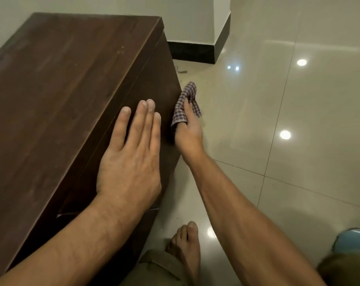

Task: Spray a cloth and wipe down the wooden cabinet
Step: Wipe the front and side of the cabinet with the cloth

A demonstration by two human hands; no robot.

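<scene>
A dark brown wooden cabinet [67, 83] fills the left half of the view, seen from above. My left hand [131, 153] lies flat on its front upper edge, fingers together and holding nothing. My right hand [188, 133] grips a purple-and-white checked cloth [185, 100] and presses it against the lower front face of the cabinet near its right corner. No spray bottle is in view.
Glossy beige floor tiles [288, 120] spread to the right, with a white wall and black skirting [191, 51] behind. My bare foot [185, 246] rests on the floor below the cabinet. A blue object [352, 240] sits at the lower right edge.
</scene>
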